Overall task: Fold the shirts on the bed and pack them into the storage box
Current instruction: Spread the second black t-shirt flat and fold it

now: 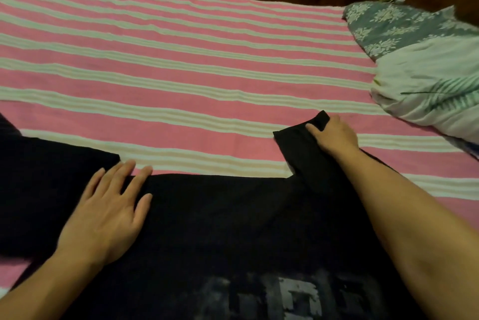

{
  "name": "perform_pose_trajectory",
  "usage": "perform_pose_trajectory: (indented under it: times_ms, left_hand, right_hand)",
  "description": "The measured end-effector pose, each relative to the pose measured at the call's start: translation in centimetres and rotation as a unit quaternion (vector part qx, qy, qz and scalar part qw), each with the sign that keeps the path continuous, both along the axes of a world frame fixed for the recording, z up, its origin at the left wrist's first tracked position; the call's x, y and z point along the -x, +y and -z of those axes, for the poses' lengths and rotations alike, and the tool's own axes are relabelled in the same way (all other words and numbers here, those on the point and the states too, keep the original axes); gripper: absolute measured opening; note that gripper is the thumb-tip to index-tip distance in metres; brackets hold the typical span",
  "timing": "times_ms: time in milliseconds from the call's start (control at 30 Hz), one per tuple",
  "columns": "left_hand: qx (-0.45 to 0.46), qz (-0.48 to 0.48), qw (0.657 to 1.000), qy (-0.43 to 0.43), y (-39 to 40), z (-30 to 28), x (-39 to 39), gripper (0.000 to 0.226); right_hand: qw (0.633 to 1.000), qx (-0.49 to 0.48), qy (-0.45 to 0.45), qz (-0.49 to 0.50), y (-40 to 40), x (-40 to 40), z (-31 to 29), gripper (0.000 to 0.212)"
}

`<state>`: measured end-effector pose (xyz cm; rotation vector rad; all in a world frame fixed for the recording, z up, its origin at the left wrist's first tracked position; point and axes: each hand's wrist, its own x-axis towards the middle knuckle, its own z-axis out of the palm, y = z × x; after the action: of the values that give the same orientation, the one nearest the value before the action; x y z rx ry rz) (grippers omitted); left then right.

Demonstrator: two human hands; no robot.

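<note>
On the near edge of the bed: a black shirt (220, 221) is spread flat, a faded grey print being seen at its nearest part.
Bed (181, 60): covered by a sheet striped in pink and white, which runs to the far side of the scene.
Left hand (108, 205): laid palm down on the shirt at the near left, the fingers straight and spread; the fingertips reach the far edge of the cloth, where the striped sheet is touched.
Left sleeve: stretched out to the left of that hand, flat on the sheet.
Right hand (333, 135): set on the right sleeve (303, 148), whose end is pinched between thumb and curled fingers.
Right sleeve: pointed toward the far side, its cuff resting on the sheet.
Pillow (388, 26): grey with a pale floral pattern, placed at the far right.
Bundle of cloth (435, 86): white with green stripes, crumpled just near of the pillow, well apart from the shirt.
Storage box: not seen from this view.
</note>
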<state>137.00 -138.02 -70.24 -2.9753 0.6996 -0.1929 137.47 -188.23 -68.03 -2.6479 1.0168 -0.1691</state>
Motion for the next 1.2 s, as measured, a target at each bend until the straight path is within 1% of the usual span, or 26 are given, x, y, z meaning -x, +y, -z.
perform_pose_trajectory:
  times_ms: [33,67,100,133,167,200,233,267,333,367,400,433,467,533,567,600,667,700,733,833,867,967,1000,1067,1167,1200]
  left_hand:
    - [-0.008,0.000,1.000,0.006,0.0,0.0,0.1,0.065]
    - [-0.012,-0.001,1.000,0.008,0.1,0.2,0.0,0.065]
    - [-0.011,0.001,1.000,0.007,0.1,0.2,-0.1,0.065]
    - [-0.015,0.006,1.000,0.001,0.1,0.0,-0.2,0.065]
    - [-0.034,0.017,0.999,-0.010,0.2,-0.1,-0.4,0.065]
    - [-0.062,0.035,0.997,-0.028,0.1,-0.8,-0.7,0.065]
    - [-0.091,0.065,0.993,-0.041,-0.1,-1.8,-1.3,0.065]
    - [-0.123,0.094,0.987,-0.032,-0.3,-3.6,-1.8,0.062]
    - [-0.171,0.124,0.977,0.023,-0.5,-8.2,-2.6,0.042]
    - [-0.169,0.135,0.975,0.041,-0.4,-10.1,-2.7,0.032]
    - [-0.139,0.147,0.979,0.038,-0.1,-11.6,-2.4,0.027]
    - [-0.105,0.160,0.981,0.019,0.3,-12.8,-1.7,0.024]
    - [-0.066,0.173,0.983,-0.013,1.0,-13.9,-0.6,0.024]
    - [0.005,0.193,0.979,-0.062,2.6,-15.5,2.5,0.025]
    - [0.020,0.202,0.976,-0.076,3.5,-16.2,4.5,0.026]
    - [0.030,0.208,0.974,-0.080,4.3,-16.7,6.6,0.026]
    - [0.056,0.218,0.970,-0.096,6.3,-17.2,11.1,0.028]
    - [0.068,0.225,0.966,-0.110,7.4,-17.0,13.2,0.029]
    - [0.077,0.231,0.963,-0.117,8.3,-16.4,15.3,0.032]
    - [0.071,0.269,0.956,-0.088,10.8,-13.6,19.9,0.036]
    - [0.056,0.282,0.955,-0.075,11.5,-12.2,20.7,0.035]
    - [0.000,0.293,0.955,-0.036,13.1,-8.6,22.4,0.019]
    - [-0.002,0.284,0.958,-0.021,13.4,-8.0,22.9,0.027]
    - [0.013,0.263,0.965,-0.009,13.4,-7.7,23.7,0.036]
    - [0.048,0.249,0.967,-0.029,13.3,-8.8,24.0,0.031]
    - [0.054,0.248,0.966,-0.040,13.4,-9.4,24.0,0.029]
  right_hand:
    - [0.998,-0.055,0.009,-0.016,-0.6,0.1,-1.0,0.067]
    - [0.991,-0.130,0.007,-0.026,-1.1,0.4,-2.6,0.061]
    - [0.974,-0.225,-0.008,-0.031,-1.5,1.0,-4.5,0.054]
    - [0.946,-0.321,-0.031,-0.039,-1.6,1.9,-6.7,0.050]
    - [0.920,-0.387,-0.053,-0.047,-1.5,3.1,-9.0,0.050]
    - [0.901,-0.423,-0.069,-0.063,-1.5,4.5,-11.1,0.053]
    - [0.892,-0.437,-0.080,-0.080,-1.4,6.1,-13.0,0.052]
    - [0.890,-0.437,-0.090,-0.096,-1.1,7.9,-14.7,0.045]
    - [0.890,-0.425,-0.114,-0.121,-0.4,12.1,-17.6,0.028]
    - [0.887,-0.422,-0.135,-0.129,0.1,14.4,-18.9,0.022]
    - [0.882,-0.424,-0.160,-0.132,0.5,16.8,-20.0,0.019]
    - [0.874,-0.428,-0.186,-0.133,1.0,19.2,-21.2,0.021]
    - [0.866,-0.431,-0.213,-0.136,1.7,21.6,-22.1,0.028]
    - [0.855,-0.429,-0.260,-0.127,3.3,26.6,-23.5,0.052]
    - [0.850,-0.423,-0.290,-0.120,4.4,29.1,-23.9,0.059]
    - [0.848,-0.410,-0.318,-0.113,5.3,31.8,-24.1,0.054]
    - [0.854,-0.359,-0.368,-0.086,6.8,37.0,-23.5,0.022]
    - [0.860,-0.332,-0.380,-0.076,7.5,39.6,-22.9,0.010]
    - [0.868,-0.312,-0.381,-0.065,7.8,42.1,-21.7,0.002]
    - [0.886,-0.317,-0.336,-0.035,9.3,48.4,-17.6,0.004]
    - [0.895,-0.325,-0.305,-0.028,9.9,50.0,-15.9,0.007]
    - [0.925,-0.331,-0.183,-0.036,12.2,53.4,-11.9,0.012]
    - [0.930,-0.326,-0.166,-0.026,12.4,53.9,-11.0,0.011]
    - [0.930,-0.327,-0.167,-0.023,13.1,54.2,-10.9,0.012]
    - [0.914,-0.332,-0.234,-0.020,13.3,54.2,-12.8,0.009]
    - [0.903,-0.339,-0.263,-0.022,13.5,54.3,-13.9,0.015]
